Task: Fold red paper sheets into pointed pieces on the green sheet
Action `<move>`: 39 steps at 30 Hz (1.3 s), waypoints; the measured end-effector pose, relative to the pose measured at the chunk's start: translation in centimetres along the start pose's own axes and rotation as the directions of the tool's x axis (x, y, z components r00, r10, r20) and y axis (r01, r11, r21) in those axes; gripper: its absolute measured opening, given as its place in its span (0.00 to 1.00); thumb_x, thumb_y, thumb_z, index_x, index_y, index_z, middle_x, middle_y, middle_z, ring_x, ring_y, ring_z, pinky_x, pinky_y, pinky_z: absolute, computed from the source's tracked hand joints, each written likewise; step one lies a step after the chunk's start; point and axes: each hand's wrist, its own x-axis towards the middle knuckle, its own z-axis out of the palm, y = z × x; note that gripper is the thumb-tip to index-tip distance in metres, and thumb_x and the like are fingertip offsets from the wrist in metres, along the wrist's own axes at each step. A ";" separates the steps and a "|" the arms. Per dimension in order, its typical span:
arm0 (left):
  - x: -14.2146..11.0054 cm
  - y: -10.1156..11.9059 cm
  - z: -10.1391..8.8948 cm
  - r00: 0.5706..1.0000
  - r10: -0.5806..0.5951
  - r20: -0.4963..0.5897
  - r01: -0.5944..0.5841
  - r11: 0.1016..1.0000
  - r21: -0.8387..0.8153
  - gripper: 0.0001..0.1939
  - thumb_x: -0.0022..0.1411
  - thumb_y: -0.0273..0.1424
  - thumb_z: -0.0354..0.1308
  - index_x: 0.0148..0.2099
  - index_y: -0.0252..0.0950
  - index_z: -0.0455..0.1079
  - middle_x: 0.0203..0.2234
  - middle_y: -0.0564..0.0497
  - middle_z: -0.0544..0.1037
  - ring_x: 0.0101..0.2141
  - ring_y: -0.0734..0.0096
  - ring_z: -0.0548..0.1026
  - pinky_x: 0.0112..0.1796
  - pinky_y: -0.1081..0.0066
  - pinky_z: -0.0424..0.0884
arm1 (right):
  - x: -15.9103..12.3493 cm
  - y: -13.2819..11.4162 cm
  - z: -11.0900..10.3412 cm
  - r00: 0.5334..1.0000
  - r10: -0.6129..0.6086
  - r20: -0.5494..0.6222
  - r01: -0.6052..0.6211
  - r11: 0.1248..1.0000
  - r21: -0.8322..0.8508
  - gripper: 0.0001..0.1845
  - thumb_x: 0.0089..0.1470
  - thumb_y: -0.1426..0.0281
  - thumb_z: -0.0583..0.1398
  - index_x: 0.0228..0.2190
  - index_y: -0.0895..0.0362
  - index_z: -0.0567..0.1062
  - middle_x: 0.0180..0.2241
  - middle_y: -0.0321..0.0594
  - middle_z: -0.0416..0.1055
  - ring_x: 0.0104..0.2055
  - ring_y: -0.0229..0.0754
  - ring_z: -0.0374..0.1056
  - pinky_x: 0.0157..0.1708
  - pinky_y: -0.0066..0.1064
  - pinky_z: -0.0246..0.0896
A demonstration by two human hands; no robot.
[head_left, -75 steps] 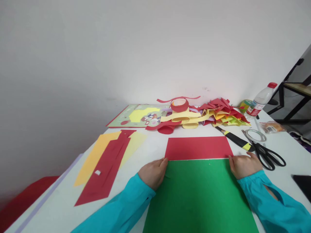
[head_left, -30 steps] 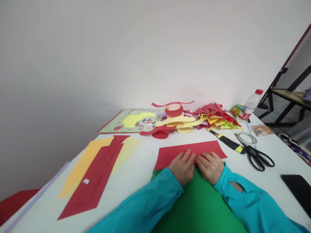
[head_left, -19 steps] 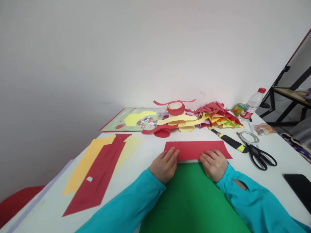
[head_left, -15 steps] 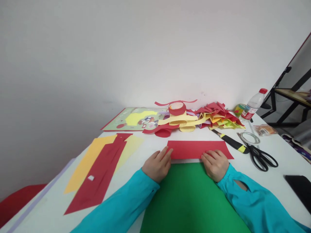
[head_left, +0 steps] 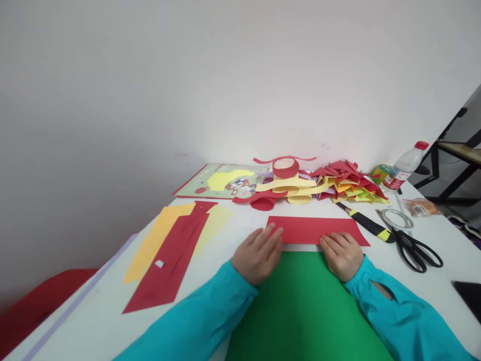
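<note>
A strip of red paper (head_left: 300,229) lies crosswise on the table before me, its near edge just beyond a large green sheet (head_left: 304,306). A thin white band shows between the two. My left hand (head_left: 259,253) rests on the red paper's left end, with fingers stretched and slightly apart. On the right part of its near edge, my right hand (head_left: 342,254) has curled fingers closed together on the paper. My palms and thumbs are mostly hidden. The green sheet runs toward me between my forearms and out of view at the bottom.
Red (head_left: 171,258) and orange (head_left: 160,240) paper pieces lie at left. Behind are a picture board (head_left: 195,175), paper strips with rings (head_left: 300,183), and folded papers (head_left: 347,183). At right: a utility knife (head_left: 370,225), scissors (head_left: 415,248), tape roll (head_left: 396,219) and bottle (head_left: 404,168).
My hands went from the red paper's two sides to its middle, then apart along its near edge. The red strip looks narrower. Lately the left hand moved slightly inward while the view shifted.
</note>
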 end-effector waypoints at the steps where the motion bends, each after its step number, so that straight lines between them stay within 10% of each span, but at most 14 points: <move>1: 0.9 1.0 0.4 1.000 -0.003 -0.011 0.003 1.000 -0.023 0.05 0.60 0.25 0.54 0.37 0.31 0.71 0.41 0.43 0.77 0.45 0.56 0.73 0.40 0.60 0.70 | 0.1 -0.2 -0.1 1.000 -0.003 0.004 0.003 1.000 0.009 0.09 0.53 0.78 0.56 0.34 0.60 0.76 0.34 0.42 0.77 0.37 0.44 0.69 0.37 0.37 0.58; 12: 4.3 6.2 3.7 0.999 -0.015 -0.049 0.008 0.990 -0.139 0.14 0.61 0.21 0.44 0.32 0.28 0.72 0.29 0.42 0.77 0.30 0.63 0.75 0.24 0.66 0.68 | 0.6 -1.2 -0.4 0.996 -0.088 0.000 0.087 0.993 0.083 0.11 0.54 0.79 0.54 0.33 0.63 0.76 0.34 0.45 0.77 0.38 0.46 0.69 0.37 0.39 0.60; 39: 2.5 1.8 3.2 0.993 -0.071 -0.092 0.064 0.995 -0.082 0.11 0.60 0.21 0.49 0.34 0.31 0.73 0.31 0.45 0.78 0.33 0.64 0.76 0.26 0.69 0.70 | -1.6 5.6 -1.7 0.996 0.076 0.036 -0.070 0.989 -0.133 0.08 0.50 0.76 0.57 0.32 0.59 0.76 0.31 0.40 0.77 0.36 0.42 0.70 0.36 0.34 0.57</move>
